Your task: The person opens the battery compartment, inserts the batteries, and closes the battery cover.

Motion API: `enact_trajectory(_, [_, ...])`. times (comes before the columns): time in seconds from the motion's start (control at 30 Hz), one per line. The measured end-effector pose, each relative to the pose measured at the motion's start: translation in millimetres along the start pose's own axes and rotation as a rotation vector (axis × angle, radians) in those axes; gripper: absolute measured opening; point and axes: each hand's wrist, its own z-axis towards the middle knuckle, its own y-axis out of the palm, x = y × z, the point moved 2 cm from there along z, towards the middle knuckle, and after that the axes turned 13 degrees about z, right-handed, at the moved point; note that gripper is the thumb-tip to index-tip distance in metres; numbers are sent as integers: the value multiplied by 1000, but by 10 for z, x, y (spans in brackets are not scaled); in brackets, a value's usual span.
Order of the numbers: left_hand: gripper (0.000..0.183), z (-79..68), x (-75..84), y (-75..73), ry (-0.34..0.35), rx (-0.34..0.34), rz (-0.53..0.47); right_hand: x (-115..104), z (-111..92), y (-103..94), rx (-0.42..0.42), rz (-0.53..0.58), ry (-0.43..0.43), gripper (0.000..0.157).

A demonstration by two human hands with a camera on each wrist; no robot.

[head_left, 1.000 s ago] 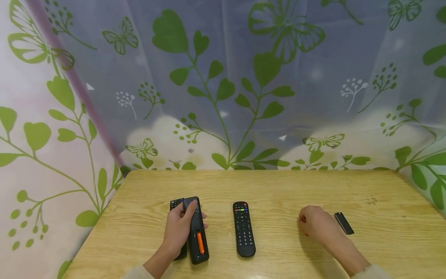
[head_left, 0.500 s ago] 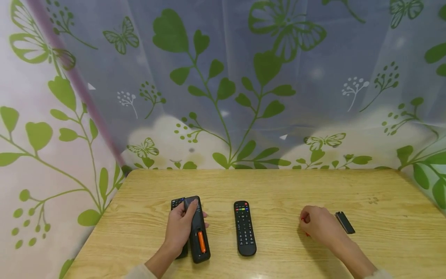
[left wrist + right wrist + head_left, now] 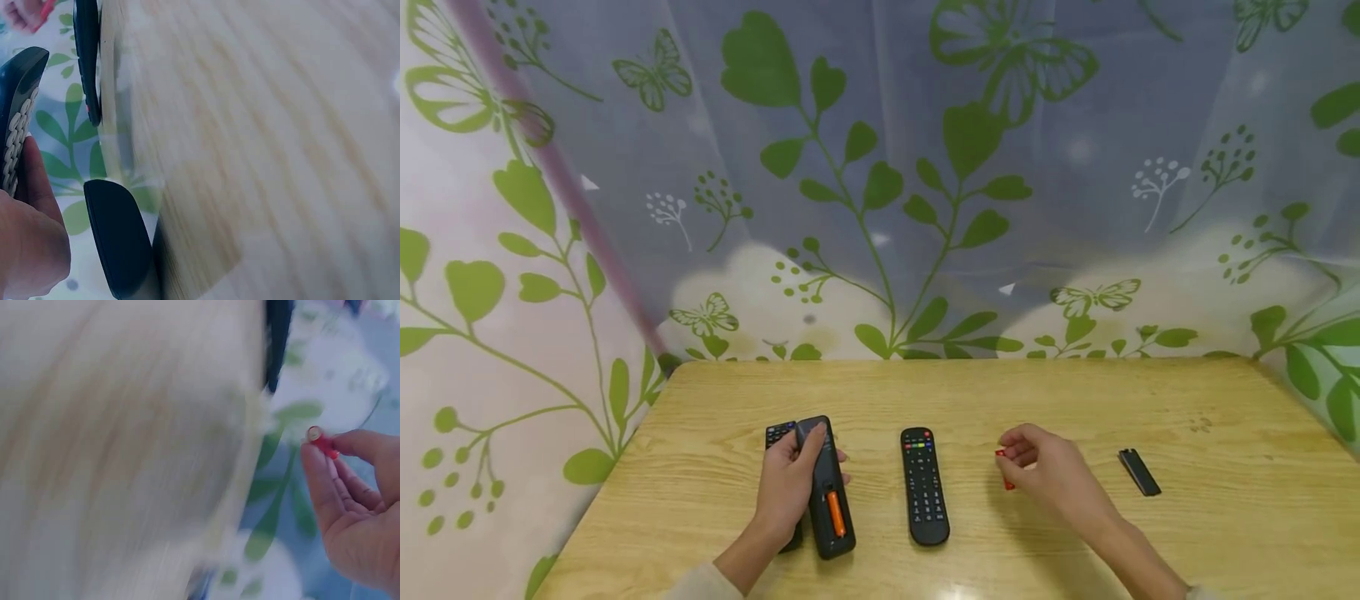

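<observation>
My left hand (image 3: 781, 492) grips a black remote control (image 3: 827, 479) turned back side up, thumb across its upper end. Its battery bay is uncovered, and one orange battery (image 3: 836, 513) lies inside. In the left wrist view this remote's buttons (image 3: 15, 140) face down toward the table. Between thumb and fingers, my right hand (image 3: 1056, 471) pinches a small red battery (image 3: 1008, 481) to the right of the middle remote. The right wrist view shows the red battery (image 3: 322, 442) end-on at the fingertips.
A second black remote (image 3: 779, 431) lies partly hidden beneath the left hand. Another remote (image 3: 926, 492) lies buttons up mid-table. At the right is a small black battery cover (image 3: 1139, 472). The wooden table (image 3: 1000, 392) ends at a leaf-patterned curtain (image 3: 880, 208).
My right hand has moved left, away from the battery cover, bringing the red battery into clearer sight. The left hand and its remote have stayed nearly in place.
</observation>
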Motion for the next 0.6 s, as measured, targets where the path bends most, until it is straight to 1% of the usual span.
enact_trajectory(0.07, [54,2,4,17,6,3,-3,-148,-30,205,-15,68,-39,16])
enact_trajectory(0.1, [53,2,6,25,8,5,-5,-215,-47,317,-37,98,-61,15])
enact_trajectory(0.2, [52,13,15,25,15,17,-5,-409,-76,657,-127,174,-124,12])
enact_trajectory(0.3, [52,24,27,35,20,23,-2,-563,-109,917,-196,214,-155,11])
enact_trajectory(0.47, [51,35,22,47,25,44,15,-742,-134,1206,-197,204,-227,8])
enact_trajectory(0.57, [49,28,8,47,18,77,6,-807,-149,1333,-175,136,-276,6])
enact_trajectory(0.6, [48,26,2,46,13,89,3,-825,-155,1370,-161,91,-303,5])
